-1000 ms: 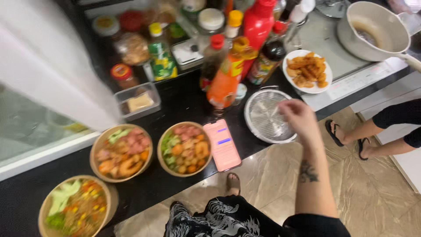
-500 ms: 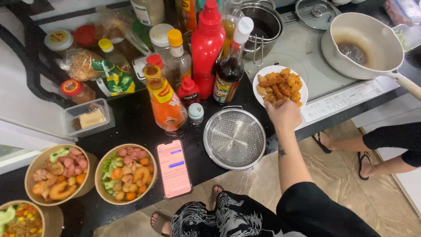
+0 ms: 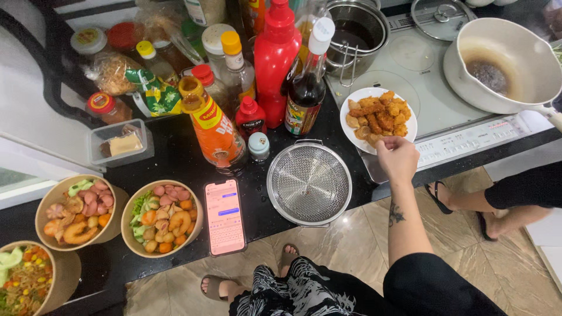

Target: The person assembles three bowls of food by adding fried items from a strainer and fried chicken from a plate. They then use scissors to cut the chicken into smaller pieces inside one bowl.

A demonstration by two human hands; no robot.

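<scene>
Black counter front edge: I see the dark stone top (image 3: 175, 158) end just past the phone (image 3: 224, 217) and the steel strainer (image 3: 309, 182), whose rim slightly overhangs the edge; beyond it lies pale tiled floor.
Bowls, near left: three paper bowls of salad and shrimp sit at (image 3: 26, 284), (image 3: 76, 210) and (image 3: 162, 217), close together, the leftmost cut by the frame.
Right hand: my right hand (image 3: 398, 159) reaches from the lower right, fingers curled together at the near rim of the white plate (image 3: 404, 134); I cannot tell whether they pinch the rim or a piece of food.
Left hand: I do not see it.
Plate of fried pieces: the plate sits at the near left corner of the cooktop (image 3: 456, 117), just beside the counter edge; the fried pieces (image 3: 377, 114) are heaped with no clear long axis.
Open room: bare counter lies between strainer and plate, and bare cooktop glass behind the plate.
Bottles, mid-distance: an orange sauce bottle (image 3: 213, 126), a red squeeze bottle (image 3: 273, 64) and a dark sauce bottle (image 3: 307, 88) stand upright, crowded left of the plate.
Far right: a cream pan (image 3: 503, 64), handle pointing right and toward me.
Far centre: a steel pot (image 3: 357, 29).
</scene>
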